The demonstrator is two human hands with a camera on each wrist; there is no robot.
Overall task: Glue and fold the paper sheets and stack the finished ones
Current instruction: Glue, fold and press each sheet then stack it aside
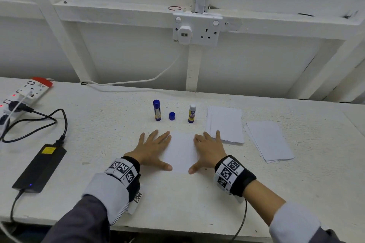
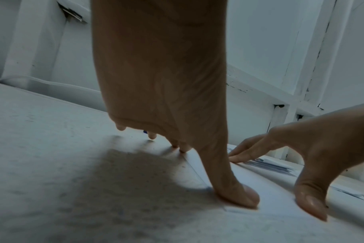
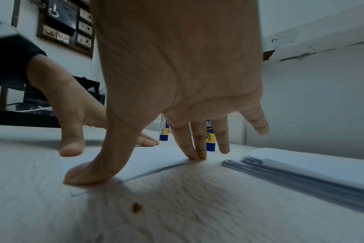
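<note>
Power brick [image 1: 39, 167], cables at left edge of counter [image 1: 98, 193] — clear of work zone. Left hand [image 1: 153, 149] spread flat, thumb pinning left side of paper sheet [image 1: 181, 152] near front edge. Capped glue stick [image 1: 157, 110], loose cap [image 1: 172, 116], open glue stick [image 1: 192, 113] upright behind sheet, within reach. Right hand [image 1: 209, 149] spread, pinning right side — likely flattening. Two paper stacks [image 1: 225, 123] toward right edge.

1. The head view is bright and evenly lit, with only soft, faint shadows on the white counter [image 1: 98, 124].
2. Its straight wall beams bow toward the edges from wide-angle distortion.
3. Both wrist views are dimmer and bluish, with dark shadow pooled under each palm.
4. The near counter surface there looks smeared and out of focus.
</note>
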